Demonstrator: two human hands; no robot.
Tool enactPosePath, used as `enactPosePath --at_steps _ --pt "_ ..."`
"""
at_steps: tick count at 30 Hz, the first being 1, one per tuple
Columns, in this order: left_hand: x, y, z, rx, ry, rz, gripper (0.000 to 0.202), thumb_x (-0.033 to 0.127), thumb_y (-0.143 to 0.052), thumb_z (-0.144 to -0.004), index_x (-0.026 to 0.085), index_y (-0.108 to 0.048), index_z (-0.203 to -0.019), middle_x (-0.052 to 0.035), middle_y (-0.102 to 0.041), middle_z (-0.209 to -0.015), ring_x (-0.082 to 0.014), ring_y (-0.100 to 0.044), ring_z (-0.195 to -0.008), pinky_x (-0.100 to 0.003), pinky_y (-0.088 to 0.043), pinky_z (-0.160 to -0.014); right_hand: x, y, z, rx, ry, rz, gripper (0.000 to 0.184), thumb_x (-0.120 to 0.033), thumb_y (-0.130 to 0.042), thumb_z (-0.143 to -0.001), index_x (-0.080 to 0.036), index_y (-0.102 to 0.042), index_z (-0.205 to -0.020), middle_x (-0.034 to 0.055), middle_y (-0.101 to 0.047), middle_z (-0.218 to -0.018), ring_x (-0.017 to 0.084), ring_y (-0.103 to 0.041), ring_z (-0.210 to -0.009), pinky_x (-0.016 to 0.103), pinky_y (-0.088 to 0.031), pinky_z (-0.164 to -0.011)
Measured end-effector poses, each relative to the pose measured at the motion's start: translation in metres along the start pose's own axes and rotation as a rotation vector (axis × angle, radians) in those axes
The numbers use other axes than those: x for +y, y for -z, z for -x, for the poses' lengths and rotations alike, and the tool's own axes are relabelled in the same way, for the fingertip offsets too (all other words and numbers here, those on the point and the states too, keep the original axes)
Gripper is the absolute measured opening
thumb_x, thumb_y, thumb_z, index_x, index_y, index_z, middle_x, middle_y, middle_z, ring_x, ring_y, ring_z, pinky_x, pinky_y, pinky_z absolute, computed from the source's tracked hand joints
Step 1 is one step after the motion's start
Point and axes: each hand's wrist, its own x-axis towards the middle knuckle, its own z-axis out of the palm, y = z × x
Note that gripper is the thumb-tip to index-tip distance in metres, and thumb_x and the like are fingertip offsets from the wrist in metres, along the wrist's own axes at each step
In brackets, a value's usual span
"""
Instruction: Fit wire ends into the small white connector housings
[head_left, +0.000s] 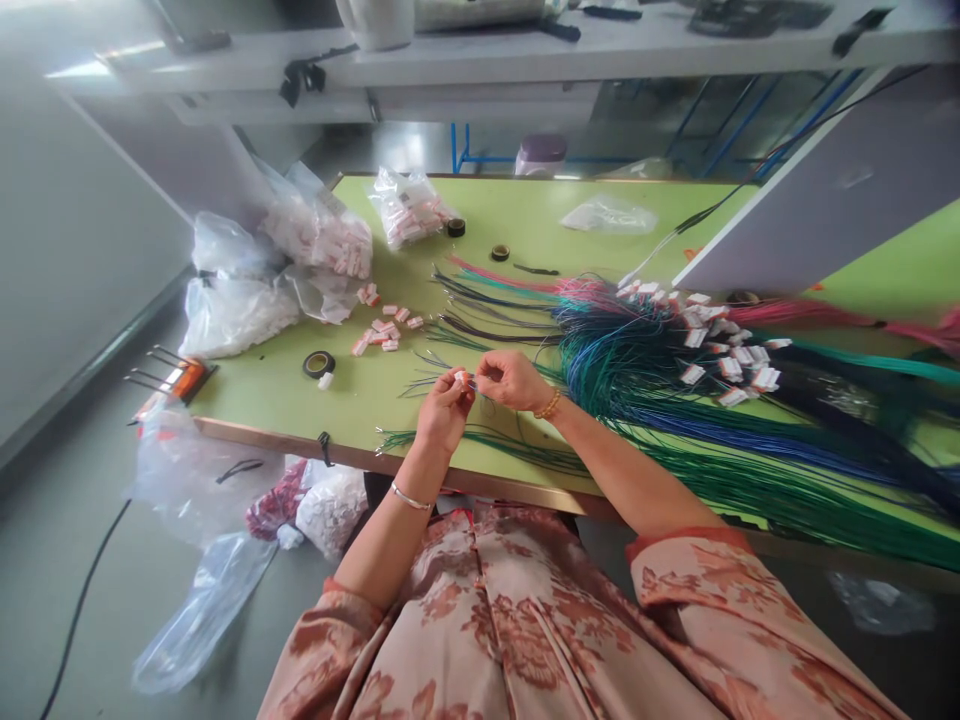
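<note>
My left hand (445, 408) is closed in a pinch on a small white connector (459, 378) above the green table (292, 385). My right hand (512, 378) is pinched on a thin wire that reaches toward the connector. Both hands meet just over the table's near edge. Thin green wires (480, 440) lie under and around them. A thick spread of green, blue and pink wires (660, 400) with white connectors (731, 360) on their ends lies to the right.
Loose white and pink connectors (386, 333) and a tape roll (319, 363) lie left of my hands. Plastic bags of connectors (322, 240) sit at the far left. More bags (202, 480) lie on the floor. A white shelf (825, 190) overhangs the right.
</note>
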Motion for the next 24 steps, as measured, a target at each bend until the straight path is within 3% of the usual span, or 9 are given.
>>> enactPosePath --at_steps 5,11,18,24 --pt "-0.002 0.002 -0.002 -0.008 -0.040 -0.046 0.021 0.010 -0.076 -0.070 0.015 -0.065 -0.087 0.0013 -0.063 -0.078 -0.0044 -0.055 -0.065 -0.017 -0.045 -0.066 -0.002 -0.001 0.001 0.020 0.025 0.043 0.013 -0.026 -0.059 -0.073 -0.016 -0.059 -0.065 -0.0017 -0.055 -0.058 0.008 -0.042 -0.054 0.022 -0.030 -0.052" --pt "-0.011 0.003 -0.002 0.084 -0.148 -0.172 0.025 0.016 -0.082 -0.063 0.015 -0.066 -0.082 0.0018 -0.064 -0.075 -0.0054 -0.056 -0.066 -0.019 -0.044 -0.067 -0.003 -0.007 0.003 0.022 0.104 0.134 0.013 -0.025 -0.057 -0.076 -0.017 -0.057 -0.066 -0.0001 -0.057 -0.063 0.009 -0.043 -0.056 0.023 -0.032 -0.056" --pt "-0.006 0.007 -0.004 0.081 -0.129 -0.194 0.027 0.019 -0.082 -0.061 0.014 -0.066 -0.082 -0.0002 -0.064 -0.076 -0.0060 -0.056 -0.064 -0.020 -0.042 -0.063 0.000 -0.005 0.004 -0.060 0.144 0.116 0.011 -0.022 -0.053 -0.081 -0.016 -0.061 -0.074 0.0014 -0.060 -0.069 0.011 -0.047 -0.061 0.023 -0.036 -0.060" --pt "-0.008 0.002 -0.004 0.140 -0.150 -0.237 0.029 0.021 -0.083 -0.058 0.015 -0.066 -0.080 0.0008 -0.065 -0.075 -0.0066 -0.057 -0.066 -0.022 -0.044 -0.067 0.002 -0.012 0.003 -0.008 0.141 0.240 0.012 -0.022 -0.053 -0.078 -0.018 -0.054 -0.067 0.0018 -0.058 -0.065 0.011 -0.044 -0.058 0.024 -0.033 -0.058"
